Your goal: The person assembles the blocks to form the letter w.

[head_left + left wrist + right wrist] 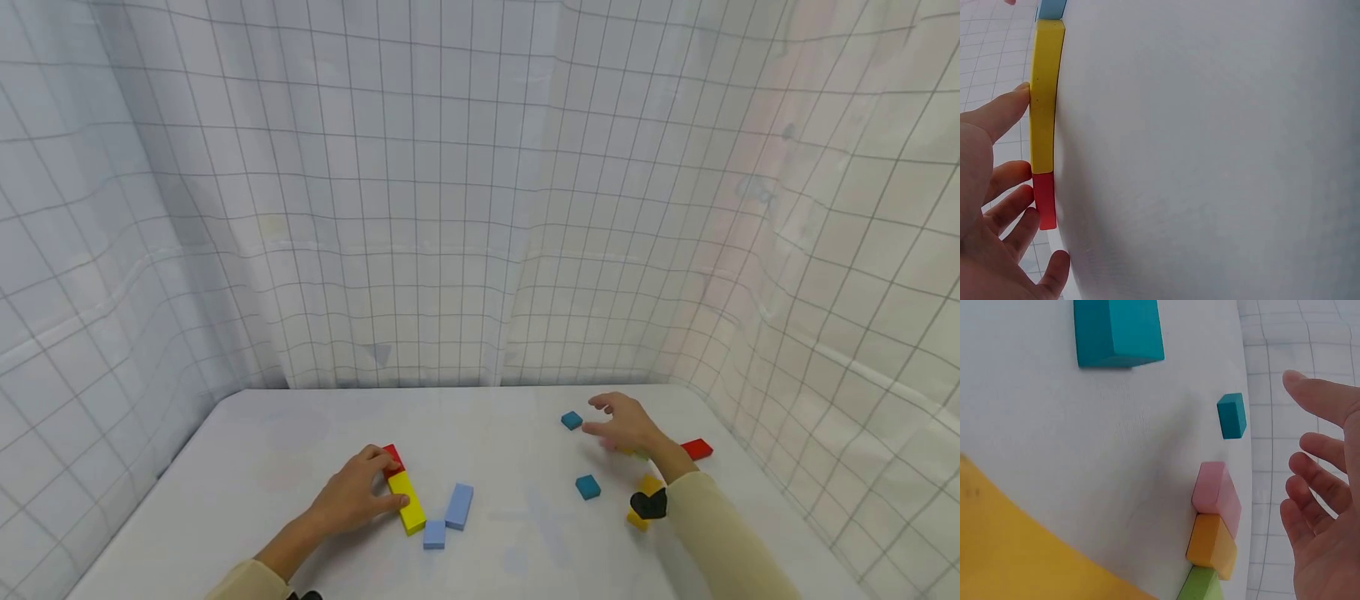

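My left hand rests on a row of blocks. Its thumb touches the yellow block, while fingertips touch the red block set against that block's end. A small light blue block and a longer light blue block lie beside the row's near end. Over the right side of the table hovers my right hand, fingers spread and holding nothing. Nearest its thumb is a small teal block. Pink, orange and green blocks line up below that hand.
Another teal block lies nearer on the white table. Orange-yellow blocks sit partly hidden under the right wrist, and a second red block lies beyond the forearm. A checked white curtain surrounds the table's back and sides.
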A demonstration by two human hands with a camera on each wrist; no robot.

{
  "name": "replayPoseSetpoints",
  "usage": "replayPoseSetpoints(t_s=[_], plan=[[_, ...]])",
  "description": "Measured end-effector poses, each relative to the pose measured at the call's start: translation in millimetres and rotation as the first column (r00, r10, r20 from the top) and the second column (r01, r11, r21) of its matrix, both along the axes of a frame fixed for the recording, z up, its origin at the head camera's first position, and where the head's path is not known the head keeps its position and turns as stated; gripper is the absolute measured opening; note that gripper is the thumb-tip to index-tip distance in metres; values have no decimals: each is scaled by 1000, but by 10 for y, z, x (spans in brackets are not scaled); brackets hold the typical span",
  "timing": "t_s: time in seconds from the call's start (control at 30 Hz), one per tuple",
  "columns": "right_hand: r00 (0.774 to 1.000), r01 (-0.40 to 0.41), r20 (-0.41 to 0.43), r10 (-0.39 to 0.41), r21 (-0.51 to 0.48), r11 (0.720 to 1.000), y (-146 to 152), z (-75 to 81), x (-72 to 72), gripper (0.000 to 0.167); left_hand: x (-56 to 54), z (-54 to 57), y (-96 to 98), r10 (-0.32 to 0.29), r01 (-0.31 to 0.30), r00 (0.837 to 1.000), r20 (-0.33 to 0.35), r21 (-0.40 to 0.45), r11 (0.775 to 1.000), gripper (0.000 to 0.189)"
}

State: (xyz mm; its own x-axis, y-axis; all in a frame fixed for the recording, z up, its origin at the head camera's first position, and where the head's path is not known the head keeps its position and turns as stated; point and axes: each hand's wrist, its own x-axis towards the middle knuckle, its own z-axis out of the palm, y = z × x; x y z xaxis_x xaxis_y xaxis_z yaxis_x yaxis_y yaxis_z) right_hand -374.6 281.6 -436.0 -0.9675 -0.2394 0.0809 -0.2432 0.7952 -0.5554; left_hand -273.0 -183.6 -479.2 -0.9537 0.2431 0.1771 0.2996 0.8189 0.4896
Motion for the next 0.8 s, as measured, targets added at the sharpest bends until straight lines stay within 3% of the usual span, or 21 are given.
replayPoseSetpoints(t_s=[0.3,0.43,0.6,0.8], plan=[[1000,29,2,-30,46,998,268,-83,-25,57,-8,-21,-9,3,-4,1000,3,7,1000,54],[997,66,43,-68,47,997,350,-159,-18,65,-10,-29,-8,6,-6,1000,0,7,1000,55],[990,114,79,-117,50,992,397,-286,-37,72,-9,-29,-9,3,-3,1000,-3,10,1000,54],[991,118,65,-120,23,993,392,-367,-66,66,-7,-22,-10,-3,4,1000,-9,10,1000,55]])
